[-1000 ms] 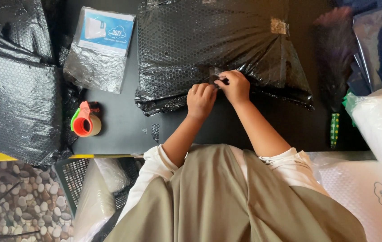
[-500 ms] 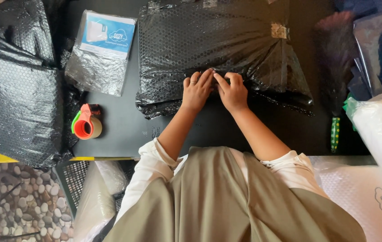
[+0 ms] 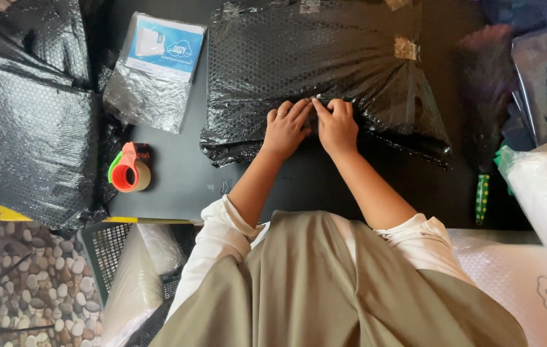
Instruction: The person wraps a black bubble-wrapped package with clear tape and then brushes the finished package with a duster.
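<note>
Near the tabletop's point(image 3: 177, 186) front edge, the left hand point(image 3: 284, 130) and right hand point(image 3: 336, 126) press flat, fingers grasping nothing, on the black bubble-wrap parcel point(image 3: 312, 64).

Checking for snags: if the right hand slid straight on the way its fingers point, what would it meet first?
The right hand already rests on the black bubble-wrapped parcel; sliding on, it would likely only cross more of that wrap.

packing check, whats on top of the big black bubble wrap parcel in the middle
Both hands, left hand and right hand, press on the black bubble wrap parcel; tape patches sit near its far edge. Its contents are covered.
</note>
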